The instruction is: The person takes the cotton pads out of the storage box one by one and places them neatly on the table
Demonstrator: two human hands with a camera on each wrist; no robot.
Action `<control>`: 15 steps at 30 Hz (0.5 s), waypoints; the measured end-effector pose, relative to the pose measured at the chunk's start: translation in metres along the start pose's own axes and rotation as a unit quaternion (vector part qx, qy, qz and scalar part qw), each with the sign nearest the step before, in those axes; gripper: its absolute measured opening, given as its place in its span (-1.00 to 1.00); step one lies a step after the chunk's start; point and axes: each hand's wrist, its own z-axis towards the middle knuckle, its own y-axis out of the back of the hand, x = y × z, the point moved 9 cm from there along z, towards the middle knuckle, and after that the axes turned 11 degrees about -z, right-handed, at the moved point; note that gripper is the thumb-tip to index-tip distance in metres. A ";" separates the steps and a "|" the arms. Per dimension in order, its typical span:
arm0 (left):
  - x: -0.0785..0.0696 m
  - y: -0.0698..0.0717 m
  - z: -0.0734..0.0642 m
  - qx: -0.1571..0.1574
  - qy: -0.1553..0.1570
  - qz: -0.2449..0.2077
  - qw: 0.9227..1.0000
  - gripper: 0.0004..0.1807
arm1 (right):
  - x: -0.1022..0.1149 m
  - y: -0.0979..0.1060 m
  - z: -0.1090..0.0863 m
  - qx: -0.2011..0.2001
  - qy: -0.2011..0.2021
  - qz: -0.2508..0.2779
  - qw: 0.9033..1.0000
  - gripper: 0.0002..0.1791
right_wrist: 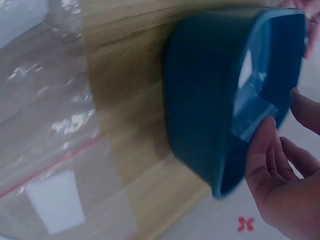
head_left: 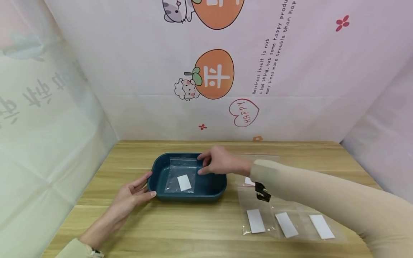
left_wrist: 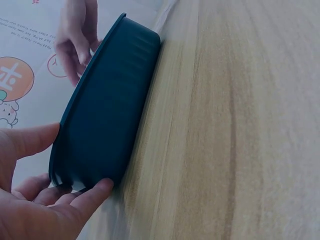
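A dark teal plastic basin (head_left: 206, 196) sits on the wooden table. Inside it lies a clear zip bag (head_left: 175, 172) holding a white rectangular piece (head_left: 184, 182). My left hand (head_left: 130, 197) grips the basin's left end, thumb and fingers set against its rim and outer wall; the left wrist view shows this grip closely. Over the basin's right half hovers my right hand (head_left: 221, 161), thumb and fingers spread apart beside the bag's right edge. The right wrist view shows those fingers (right_wrist: 262, 142) inside the basin's opening, near the bag, with nothing pinched between them.
Several more clear zip bags (head_left: 242, 200) with white pieces (head_left: 256, 221) lie right of the basin, some partly under the right forearm (head_left: 309, 190). A printed cloth (head_left: 145, 118) hangs behind the table (head_left: 180, 229) and at both sides.
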 end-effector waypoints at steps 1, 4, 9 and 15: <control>0.000 0.000 0.000 0.000 0.000 0.000 1.000 -0.08 | 0.001 -0.004 0.004 0.004 -0.003 -0.004 1.000 -0.46; 0.000 -0.001 0.000 0.001 0.001 -0.002 1.000 -0.08 | 0.003 -0.017 0.013 0.012 -0.004 -0.015 1.000 -0.42; -0.002 0.000 0.001 -0.003 0.003 -0.003 1.000 -0.09 | -0.001 -0.035 0.025 0.021 -0.010 -0.002 1.000 -0.52; -0.001 0.001 0.001 -0.004 0.003 0.000 1.000 -0.10 | -0.008 -0.054 0.032 0.041 -0.035 0.015 0.998 -0.48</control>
